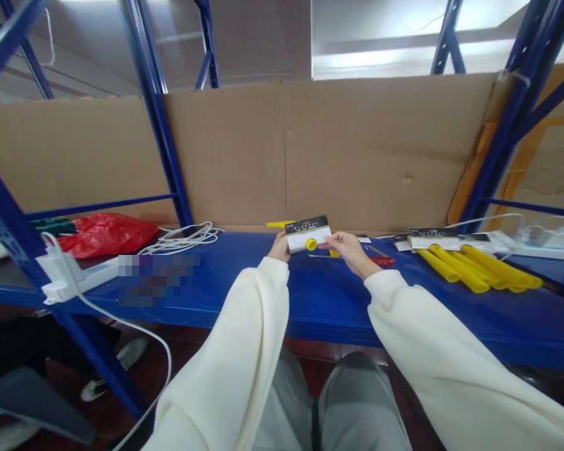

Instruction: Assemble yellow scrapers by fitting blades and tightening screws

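A black-and-white card (295,243) is held up over the blue shelf, with a round yellow end (311,244) showing against its lower edge. My left hand (279,248) is closed on the card's left side, its fingers partly hidden behind it. At the right edge, my right hand (348,249) pinches the same card between thumb and fingers. A pointed yellow piece (279,224) shows behind the card's upper left; whether it joins the card cannot be told. Under my right hand lies a red-handled tool (381,260), partly covered.
Several yellow tubes (474,270) with a black-and-white card (433,239) lie at the right. White power strips (87,275) and coiled cable (188,238) lie leftward, near a red plastic bag (113,234). Cardboard (357,150) and blue posts (157,119) enclose the blue shelf (254,294).
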A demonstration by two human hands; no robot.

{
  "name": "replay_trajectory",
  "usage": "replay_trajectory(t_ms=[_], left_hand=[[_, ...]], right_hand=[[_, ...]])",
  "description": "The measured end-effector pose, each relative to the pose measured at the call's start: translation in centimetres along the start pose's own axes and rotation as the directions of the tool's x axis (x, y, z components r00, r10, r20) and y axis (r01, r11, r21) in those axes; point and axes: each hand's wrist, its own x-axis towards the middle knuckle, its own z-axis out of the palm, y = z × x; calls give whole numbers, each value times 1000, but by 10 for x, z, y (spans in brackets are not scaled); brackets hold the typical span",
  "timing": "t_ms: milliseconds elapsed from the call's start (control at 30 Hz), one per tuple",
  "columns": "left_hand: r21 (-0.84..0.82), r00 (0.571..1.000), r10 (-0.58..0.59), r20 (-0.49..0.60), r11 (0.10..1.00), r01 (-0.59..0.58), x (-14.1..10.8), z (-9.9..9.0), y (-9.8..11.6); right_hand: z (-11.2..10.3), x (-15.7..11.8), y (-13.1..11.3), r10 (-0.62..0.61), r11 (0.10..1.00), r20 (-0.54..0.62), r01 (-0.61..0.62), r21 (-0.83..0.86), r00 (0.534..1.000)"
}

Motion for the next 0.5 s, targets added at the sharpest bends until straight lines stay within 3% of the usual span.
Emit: replay_trajectory(t_ms=[300, 500], left_hand=[[-25, 997, -27, 66, 999, 28, -12, 2, -2], [-12, 998, 21, 55, 1000, -21, -19, 6, 2]], right_hand=[[3, -1, -1, 3, 1000, -93, -5, -27, 996], [9, -6, -8, 40, 999, -122, -42, -15, 992]])
